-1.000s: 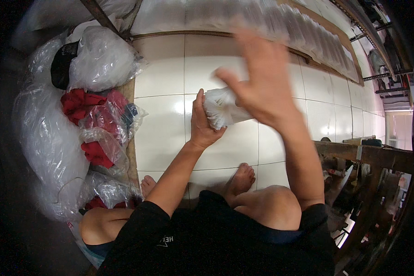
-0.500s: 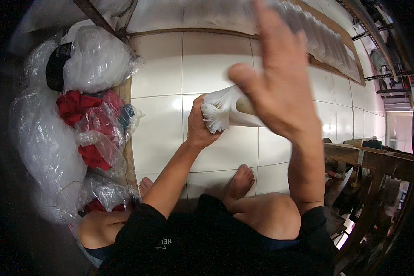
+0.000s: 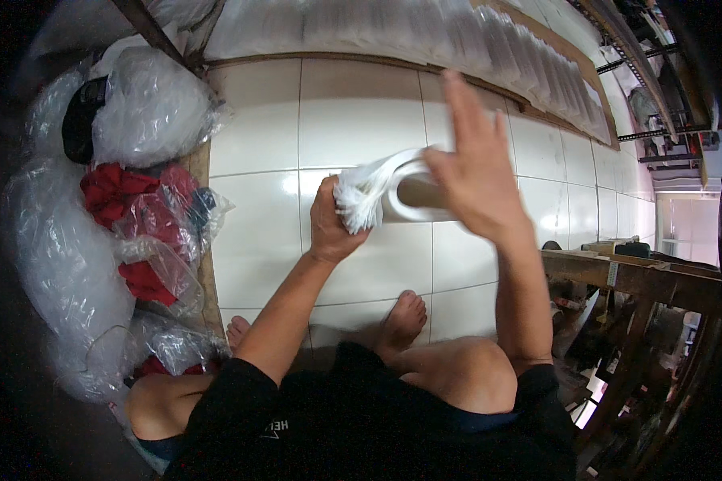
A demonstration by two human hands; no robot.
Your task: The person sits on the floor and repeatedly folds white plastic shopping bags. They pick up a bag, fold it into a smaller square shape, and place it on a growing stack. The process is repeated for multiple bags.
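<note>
A thick bundle of thin white plastic sheets (image 3: 359,196) hangs in the middle, above the tiled floor. My left hand (image 3: 333,223) is closed round its gathered end, where many layered edges fan out. The rest of the bundle bends into a round loop with an opening facing up. At the loop's right side is my right hand (image 3: 481,180), fingers stretched out and thumb spread. It holds nothing; whether its palm touches the loop I cannot tell.
Clear plastic bags (image 3: 148,112) are heaped at the left, with a red cloth (image 3: 120,192) among them and a black cap-like item (image 3: 82,120). Rows of stacked clear plastic (image 3: 361,30) line the far side on a board. At the right stands a wooden frame (image 3: 642,276).
My right hand has come down and nearer to me, beside the loop. The loop's opening now shows more fully. My left hand keeps its grip; the whole view has shifted slightly.
</note>
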